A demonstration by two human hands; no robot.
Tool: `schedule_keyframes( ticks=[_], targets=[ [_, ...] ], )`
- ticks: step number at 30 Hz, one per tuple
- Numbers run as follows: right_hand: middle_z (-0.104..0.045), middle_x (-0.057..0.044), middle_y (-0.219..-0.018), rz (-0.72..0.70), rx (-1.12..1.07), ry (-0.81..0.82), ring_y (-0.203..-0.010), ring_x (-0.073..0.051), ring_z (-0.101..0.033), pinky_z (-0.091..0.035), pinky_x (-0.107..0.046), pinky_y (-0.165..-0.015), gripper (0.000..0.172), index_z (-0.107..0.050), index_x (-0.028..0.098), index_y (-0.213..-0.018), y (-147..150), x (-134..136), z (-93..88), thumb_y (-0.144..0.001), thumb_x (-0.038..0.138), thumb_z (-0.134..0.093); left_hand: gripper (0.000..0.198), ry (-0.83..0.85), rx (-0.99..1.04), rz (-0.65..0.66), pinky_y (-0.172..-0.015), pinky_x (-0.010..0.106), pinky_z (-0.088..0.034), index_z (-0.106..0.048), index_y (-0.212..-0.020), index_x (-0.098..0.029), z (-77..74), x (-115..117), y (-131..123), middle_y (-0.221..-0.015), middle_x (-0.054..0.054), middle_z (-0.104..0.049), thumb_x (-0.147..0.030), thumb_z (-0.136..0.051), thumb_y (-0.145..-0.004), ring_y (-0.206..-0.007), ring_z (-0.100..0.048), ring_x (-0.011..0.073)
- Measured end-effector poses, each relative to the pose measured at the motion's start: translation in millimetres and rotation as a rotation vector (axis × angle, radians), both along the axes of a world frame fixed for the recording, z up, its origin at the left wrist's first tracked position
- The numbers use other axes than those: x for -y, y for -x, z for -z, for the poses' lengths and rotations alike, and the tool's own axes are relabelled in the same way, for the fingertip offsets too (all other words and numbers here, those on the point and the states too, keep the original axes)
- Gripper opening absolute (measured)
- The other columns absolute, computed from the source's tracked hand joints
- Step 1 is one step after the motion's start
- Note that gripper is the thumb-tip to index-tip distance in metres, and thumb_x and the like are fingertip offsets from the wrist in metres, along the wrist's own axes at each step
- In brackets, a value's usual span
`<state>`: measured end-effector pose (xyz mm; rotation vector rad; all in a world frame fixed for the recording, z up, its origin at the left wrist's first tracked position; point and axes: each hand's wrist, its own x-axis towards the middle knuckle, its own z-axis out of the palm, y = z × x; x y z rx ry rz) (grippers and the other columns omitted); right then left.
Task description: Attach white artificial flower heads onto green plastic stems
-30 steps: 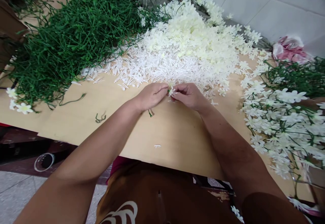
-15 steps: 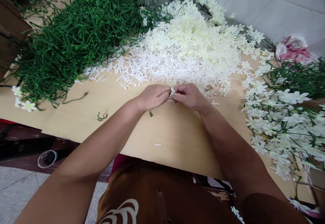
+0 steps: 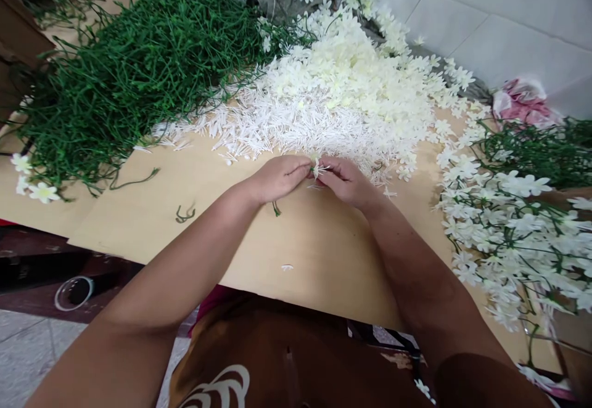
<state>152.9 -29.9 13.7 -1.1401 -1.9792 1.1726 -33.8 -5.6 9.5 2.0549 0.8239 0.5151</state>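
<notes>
My left hand (image 3: 283, 179) is closed on a green artificial flower stem (image 3: 276, 209), whose lower end pokes out below the palm. At the fingertips sits a small white flower (image 3: 317, 167), partly hidden. My right hand (image 3: 345, 180) meets the left there, its thumb and fingers pinched at the flower. Thin white pieces stick out by the right fingertips. Just beyond both hands spreads a heap of white stick-like pieces (image 3: 277, 126), with a mound of loose white blossoms (image 3: 361, 69) behind it.
A large pile of green stems (image 3: 152, 69) covers the left back. Assembled white flowers (image 3: 513, 229) lie at right, beside more green stems (image 3: 546, 149). Stray stem bits (image 3: 185, 214) and a white scrap (image 3: 287, 267) rest on the board (image 3: 319, 254). A tiled wall (image 3: 462, 7) stands behind.
The right fingers have shifted slightly at the flower, and thin white pieces show more plainly beside them. The left hand still grips the stem. The view has moved a little.
</notes>
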Motion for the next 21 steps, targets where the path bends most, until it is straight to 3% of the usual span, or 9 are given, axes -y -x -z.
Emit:
schedule_keyframes(
  ticks=[9, 21],
  targets=[
    [-0.038, 0.005, -0.056, -0.032, -0.035, 0.079, -0.053, -0.007, -0.032, -0.024, -0.024, -0.051, 0.021, -0.053, 0.016, -0.062, -2.3, -0.5, -2.8, -0.082, 0.024, -0.049, 0.033, -0.104, -0.081, 0.056, -0.07, 0.027, -0.04, -0.051, -0.075, -0.017, -4.1, 1.3, 2.0, -0.075, 0.003, -0.058, -0.034, -0.028, -0.091, -0.073, -0.053, 0.0151],
    [-0.033, 0.005, -0.056, -0.082, 0.032, 0.061, -0.053, -0.007, -0.03, -0.023, -0.025, -0.053, 0.022, -0.047, 0.018, -0.061, -3.0, -2.4, -3.1, -0.081, 0.025, -0.049, 0.032, -0.19, -0.199, 0.02, -0.066, 0.027, -0.039, -0.053, -0.078, -0.018, -1.8, 4.5, 0.1, -0.076, 0.003, -0.061, -0.033, -0.028, -0.092, -0.07, -0.055, 0.015]
  ],
)
